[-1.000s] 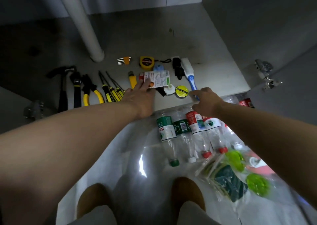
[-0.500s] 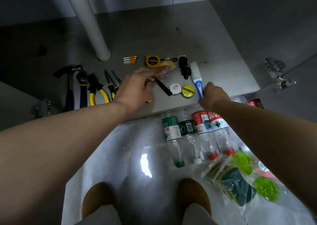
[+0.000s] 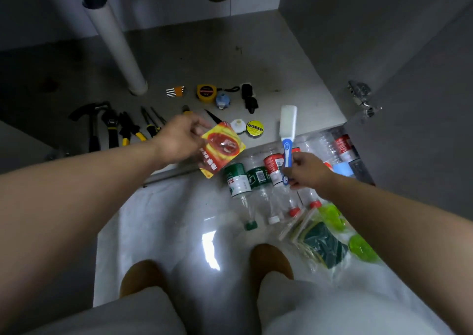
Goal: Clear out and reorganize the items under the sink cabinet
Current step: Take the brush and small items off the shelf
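Note:
My left hand holds a flat red and yellow packet lifted over the front edge of the cabinet floor. My right hand grips the blue handle of a white-headed brush, raised and pointing toward the cabinet. On the cabinet floor lie a hammer, pliers, screwdrivers, a yellow tape measure, a yellow tape roll, a white cap and a black plug.
A white drain pipe stands at the cabinet's back left. Several plastic bottles lie on the white floor sheet in front, with bagged green scourers to their right. A door hinge juts out at right. My knees are below.
My left hand lifted the packet off the cabinet floor and drew it toward me, turning its red face up. My right hand picked up the brush and pulled it back over the bottles.

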The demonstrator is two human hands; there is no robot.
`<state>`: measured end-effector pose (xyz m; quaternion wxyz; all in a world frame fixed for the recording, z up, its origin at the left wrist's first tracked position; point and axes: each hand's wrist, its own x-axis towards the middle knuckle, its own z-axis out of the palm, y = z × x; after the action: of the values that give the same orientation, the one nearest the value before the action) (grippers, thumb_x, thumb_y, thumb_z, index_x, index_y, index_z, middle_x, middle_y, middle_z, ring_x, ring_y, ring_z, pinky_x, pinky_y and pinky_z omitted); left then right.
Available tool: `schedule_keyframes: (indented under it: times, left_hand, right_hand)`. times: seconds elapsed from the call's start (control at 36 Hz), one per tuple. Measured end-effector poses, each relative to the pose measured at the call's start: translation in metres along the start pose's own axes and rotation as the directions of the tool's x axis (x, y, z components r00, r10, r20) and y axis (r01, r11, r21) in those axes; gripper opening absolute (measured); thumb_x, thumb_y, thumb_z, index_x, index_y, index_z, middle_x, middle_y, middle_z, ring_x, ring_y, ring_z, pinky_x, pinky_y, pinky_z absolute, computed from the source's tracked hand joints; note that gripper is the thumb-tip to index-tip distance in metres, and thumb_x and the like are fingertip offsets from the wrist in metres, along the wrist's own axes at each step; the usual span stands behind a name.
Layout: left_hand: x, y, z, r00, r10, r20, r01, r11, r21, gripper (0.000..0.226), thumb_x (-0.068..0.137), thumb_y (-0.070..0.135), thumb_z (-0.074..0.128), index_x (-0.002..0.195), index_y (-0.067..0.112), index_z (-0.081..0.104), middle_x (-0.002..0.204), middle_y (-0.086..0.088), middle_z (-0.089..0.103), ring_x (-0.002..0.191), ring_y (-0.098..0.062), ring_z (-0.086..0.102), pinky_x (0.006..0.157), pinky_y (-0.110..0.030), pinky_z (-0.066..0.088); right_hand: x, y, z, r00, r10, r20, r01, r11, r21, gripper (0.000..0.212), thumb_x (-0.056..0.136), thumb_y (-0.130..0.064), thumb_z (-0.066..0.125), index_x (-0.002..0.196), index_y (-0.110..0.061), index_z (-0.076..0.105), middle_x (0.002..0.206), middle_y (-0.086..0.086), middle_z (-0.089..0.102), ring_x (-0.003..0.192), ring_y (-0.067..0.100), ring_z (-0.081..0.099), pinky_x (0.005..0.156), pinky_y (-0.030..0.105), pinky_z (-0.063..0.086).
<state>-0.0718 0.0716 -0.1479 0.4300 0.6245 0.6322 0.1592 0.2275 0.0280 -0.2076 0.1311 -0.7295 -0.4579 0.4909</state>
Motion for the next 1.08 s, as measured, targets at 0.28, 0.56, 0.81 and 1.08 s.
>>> schedule_keyframes:
  times: [0.28, 0.56, 0.81, 1.08]
  left_hand:
    - [-0.034, -0.008, -0.017, 0.986, -0.135, 0.099, 0.125, 0.987, 0.1, 0.021, 0.096, -0.002, 0.059, 0.111, 0.01, 0.069, 0.101, -0.005, 0.071, 0.084, -0.012, 0.067, 0.068, -0.025, 0.053]
    - [-0.032, 0.003, 0.057, 0.908, -0.327, 0.261, 0.337, 0.942, 0.006, 0.009, 0.104, 0.014, 0.055, 0.11, 0.008, 0.058, 0.097, -0.02, 0.072, 0.078, -0.032, 0.075, 0.049, -0.032, 0.06]
    - [0.006, 0.036, 0.164, 0.881, -0.357, 0.311, 0.462, 0.792, -0.398, 0.022, 0.097, -0.001, 0.061, 0.119, 0.003, 0.061, 0.124, -0.022, 0.063, 0.105, -0.037, 0.07, 0.072, -0.041, 0.065]
    - [0.004, 0.03, 0.18, 0.894, -0.295, 0.338, 0.405, 0.854, -0.327, 0.032, 0.094, 0.018, 0.067, 0.126, 0.019, 0.068, 0.116, -0.009, 0.071, 0.107, -0.028, 0.067, 0.094, -0.045, 0.059]
  right_hand:
    - [-0.048, 0.001, 0.034, 0.98, -0.002, 0.201, 0.006, 1.0, -0.021, 0.009, 0.098, -0.013, 0.063, 0.106, -0.009, 0.063, 0.084, 0.014, 0.065, 0.06, 0.016, 0.061, 0.049, 0.022, 0.05]
    - [-0.018, -0.018, 0.002, 0.998, -0.054, -0.009, 0.055, 0.996, 0.071, 0.006, 0.097, -0.013, 0.064, 0.098, -0.007, 0.065, 0.082, 0.012, 0.067, 0.057, 0.014, 0.059, 0.054, 0.025, 0.054]
    - [-0.01, 0.03, -0.051, 0.992, 0.015, -0.123, -0.004, 0.996, 0.094, 0.023, 0.098, -0.015, 0.063, 0.108, 0.005, 0.059, 0.085, 0.015, 0.06, 0.065, 0.016, 0.061, 0.055, 0.026, 0.052]
    - [-0.021, 0.036, -0.041, 0.999, -0.047, 0.021, 0.043, 0.985, 0.168, 0.009, 0.097, -0.017, 0.065, 0.105, -0.011, 0.068, 0.086, 0.01, 0.068, 0.067, 0.013, 0.066, 0.057, 0.025, 0.054]
